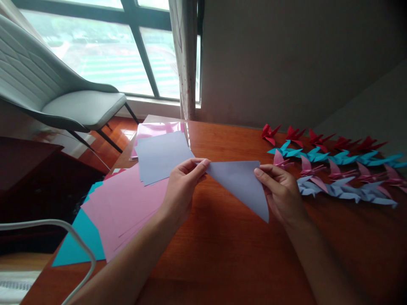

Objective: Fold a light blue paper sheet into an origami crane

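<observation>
A lavender sheet of origami paper (243, 182), folded into a triangle, is held up above the wooden table (219, 250). My left hand (184, 186) pinches its left corner between thumb and fingers. At the upper right corner, my right hand (281, 190) grips the paper with the thumb on the near face and the fingers behind. One point of the triangle hangs down beside the right hand. Loose lavender sheets (162, 154) lie just beyond my left hand. Pink sheets (127, 203) spread partly beneath my left forearm, over turquoise sheets (79, 237).
Rows of folded paper cranes line the right side: red cranes (295, 134) farthest back, then turquoise cranes (318, 155), pink cranes (310, 167) and lavender cranes (346, 189). A shiny pink packet (159, 127) lies at the back left. A chair (85, 106) stands near the window.
</observation>
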The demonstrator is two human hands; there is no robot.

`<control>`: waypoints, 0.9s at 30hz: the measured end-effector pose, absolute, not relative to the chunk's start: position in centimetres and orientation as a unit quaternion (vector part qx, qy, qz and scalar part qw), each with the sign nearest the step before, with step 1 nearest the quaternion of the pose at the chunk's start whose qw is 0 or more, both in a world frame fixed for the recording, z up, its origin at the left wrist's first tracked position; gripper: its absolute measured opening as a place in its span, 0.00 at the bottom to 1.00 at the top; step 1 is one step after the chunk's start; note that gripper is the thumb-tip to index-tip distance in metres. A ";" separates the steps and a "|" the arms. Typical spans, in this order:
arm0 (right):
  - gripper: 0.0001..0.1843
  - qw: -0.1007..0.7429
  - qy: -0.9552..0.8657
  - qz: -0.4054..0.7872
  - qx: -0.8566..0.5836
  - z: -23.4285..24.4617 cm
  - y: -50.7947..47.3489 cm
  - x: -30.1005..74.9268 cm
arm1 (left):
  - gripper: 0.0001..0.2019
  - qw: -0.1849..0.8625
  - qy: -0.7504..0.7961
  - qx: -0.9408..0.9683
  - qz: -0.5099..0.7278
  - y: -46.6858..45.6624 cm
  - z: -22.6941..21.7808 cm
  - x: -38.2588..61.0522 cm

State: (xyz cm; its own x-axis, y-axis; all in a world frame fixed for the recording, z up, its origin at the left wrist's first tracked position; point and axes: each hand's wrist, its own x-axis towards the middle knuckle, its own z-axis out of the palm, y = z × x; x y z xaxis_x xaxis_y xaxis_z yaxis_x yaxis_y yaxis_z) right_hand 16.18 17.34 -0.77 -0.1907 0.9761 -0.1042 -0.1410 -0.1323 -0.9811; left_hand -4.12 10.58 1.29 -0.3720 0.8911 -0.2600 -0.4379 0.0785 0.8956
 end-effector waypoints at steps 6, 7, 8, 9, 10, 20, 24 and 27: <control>0.07 0.462 -0.469 0.609 -0.442 -0.7 17.3 16.1 | 0.10 0.518 0.524 0.215 0.641 10.6 1.3 -4.2; 0.07 0.463 -0.466 0.611 -0.442 -0.7 17.3 16.1 | 0.10 0.518 0.522 0.216 0.642 10.6 1.3 -4.2; 0.07 0.463 -0.464 0.613 -0.441 -0.6 17.3 16.0 | 0.10 0.519 0.521 0.217 0.642 10.6 1.3 -4.2; 0.07 0.464 -0.462 0.614 -0.441 -0.6 17.3 16.0 | 0.10 0.519 0.520 0.218 0.642 10.6 1.3 -4.2; 0.08 0.464 -0.461 0.615 -0.441 -0.6 17.3 16.0 | 0.11 0.519 0.520 0.218 0.642 10.6 1.3 -4.2; 0.09 0.465 -0.467 0.608 -0.442 -0.6 17.4 16.1 | 0.11 0.520 0.526 0.210 0.639 10.6 1.5 -4.2; 0.09 0.457 -0.479 0.599 -0.451 -0.7 17.4 16.1 | 0.11 0.524 0.525 0.209 0.637 10.5 1.5 -4.1; 0.10 0.450 -0.493 0.585 -0.460 -0.5 17.4 16.1 | 0.11 0.528 0.530 0.205 0.631 10.6 1.6 -4.3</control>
